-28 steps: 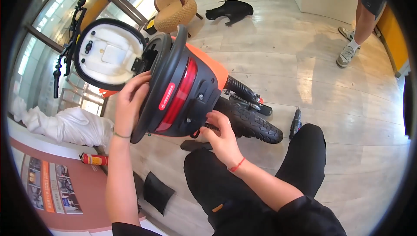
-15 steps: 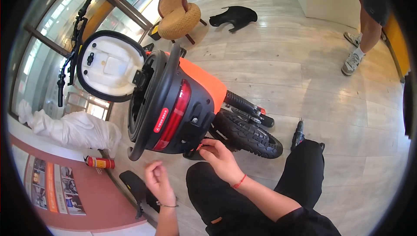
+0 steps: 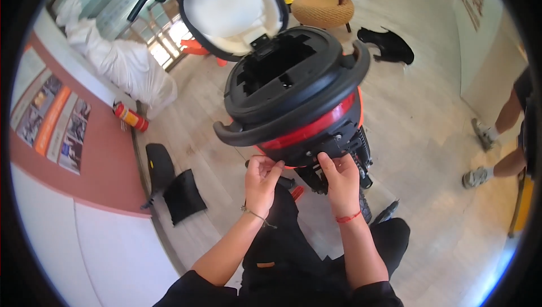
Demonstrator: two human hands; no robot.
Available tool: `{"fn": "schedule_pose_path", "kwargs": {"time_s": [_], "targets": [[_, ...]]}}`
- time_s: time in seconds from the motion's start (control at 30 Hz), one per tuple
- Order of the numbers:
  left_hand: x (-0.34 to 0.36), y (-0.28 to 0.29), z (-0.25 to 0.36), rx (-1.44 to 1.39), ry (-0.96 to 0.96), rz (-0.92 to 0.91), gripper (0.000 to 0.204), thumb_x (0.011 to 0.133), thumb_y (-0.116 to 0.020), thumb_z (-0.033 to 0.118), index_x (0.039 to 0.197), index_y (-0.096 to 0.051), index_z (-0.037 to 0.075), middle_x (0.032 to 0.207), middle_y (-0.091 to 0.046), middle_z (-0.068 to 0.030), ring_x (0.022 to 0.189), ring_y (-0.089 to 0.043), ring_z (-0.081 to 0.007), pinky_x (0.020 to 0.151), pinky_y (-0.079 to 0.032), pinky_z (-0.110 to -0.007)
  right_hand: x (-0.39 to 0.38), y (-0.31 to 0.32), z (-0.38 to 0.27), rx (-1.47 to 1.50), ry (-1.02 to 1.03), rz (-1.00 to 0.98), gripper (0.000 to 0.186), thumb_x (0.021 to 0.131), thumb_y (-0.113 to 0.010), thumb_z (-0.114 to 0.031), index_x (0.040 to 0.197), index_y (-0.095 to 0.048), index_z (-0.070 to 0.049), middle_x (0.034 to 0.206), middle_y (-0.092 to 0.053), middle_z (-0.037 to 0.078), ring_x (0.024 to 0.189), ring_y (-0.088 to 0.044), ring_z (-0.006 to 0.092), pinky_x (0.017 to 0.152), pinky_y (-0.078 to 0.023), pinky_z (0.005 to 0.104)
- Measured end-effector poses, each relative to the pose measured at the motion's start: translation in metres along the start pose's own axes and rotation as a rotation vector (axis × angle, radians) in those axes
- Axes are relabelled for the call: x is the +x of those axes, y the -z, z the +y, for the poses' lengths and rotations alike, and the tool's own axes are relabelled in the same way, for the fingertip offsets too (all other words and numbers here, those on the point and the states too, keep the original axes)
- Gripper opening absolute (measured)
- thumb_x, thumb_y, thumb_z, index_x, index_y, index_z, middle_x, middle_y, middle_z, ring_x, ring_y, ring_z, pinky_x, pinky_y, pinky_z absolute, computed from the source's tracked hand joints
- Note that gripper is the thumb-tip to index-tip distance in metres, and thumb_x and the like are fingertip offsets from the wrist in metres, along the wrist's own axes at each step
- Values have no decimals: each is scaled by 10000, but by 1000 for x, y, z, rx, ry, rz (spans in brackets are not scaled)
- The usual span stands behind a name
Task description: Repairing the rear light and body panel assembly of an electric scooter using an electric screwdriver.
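Scooter (image 3: 291,112): in front, rear end nearest
Seat (image 3: 230,10): tipped open
Left hand (image 3: 262,185): fingers curled at the scooter's lower rear edge; cannot tell whether pinching
Right hand (image 3: 341,185): beside it, thumb up, grip unclear

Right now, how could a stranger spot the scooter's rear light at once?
Find the scooter with its white-lined seat lid open. At the near end, below the black grab rail and above the left hand and right hand, is the rear light. It is the glossy, curved red band, unlike the black rail above and black panel below.
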State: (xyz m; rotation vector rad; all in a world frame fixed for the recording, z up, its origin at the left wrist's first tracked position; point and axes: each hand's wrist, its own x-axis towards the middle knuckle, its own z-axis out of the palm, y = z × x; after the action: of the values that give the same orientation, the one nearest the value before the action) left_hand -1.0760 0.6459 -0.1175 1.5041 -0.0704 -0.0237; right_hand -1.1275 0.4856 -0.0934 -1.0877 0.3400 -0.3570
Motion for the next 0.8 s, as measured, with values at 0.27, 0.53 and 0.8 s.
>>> {"fn": "schedule_pose_path", "kwargs": {"time_s": [0.27, 0.53, 0.8], "targets": [[4, 6, -17, -43, -25, 8, 250, 878, -755, 118, 918, -528, 20, 826, -615, -31, 775, -601, -84, 710, -475, -238, 3, 6, 12, -69, 81, -75, 222, 998, -618, -196, 1120, -606, -10, 1032, -671, 48, 925, -614, 122, 873, -477, 295], [11, 16, -17, 16, -20, 9, 338, 805, -833, 200, 801, -551, 15, 707, -606, -24, 652, -577, -93, 630, -483, -255, 1, 2, 15, -79, 101, -56, 242, 1021, -558, -165, 1191, -576, 7, 1079, -639, 53, 959, -591, 137, 887, -470, 315], [21, 16, -41, 34, -105, 31, 381, 766, -863, 248, 783, -563, 13, 695, -611, -66, 637, -585, -134, 622, -487, -278, -1, -11, 10, -169, 98, -13, 214, 1010, -595, -196, 1123, -575, -16, 1017, -652, 54, 906, -595, 131, 859, -460, 292]]}}
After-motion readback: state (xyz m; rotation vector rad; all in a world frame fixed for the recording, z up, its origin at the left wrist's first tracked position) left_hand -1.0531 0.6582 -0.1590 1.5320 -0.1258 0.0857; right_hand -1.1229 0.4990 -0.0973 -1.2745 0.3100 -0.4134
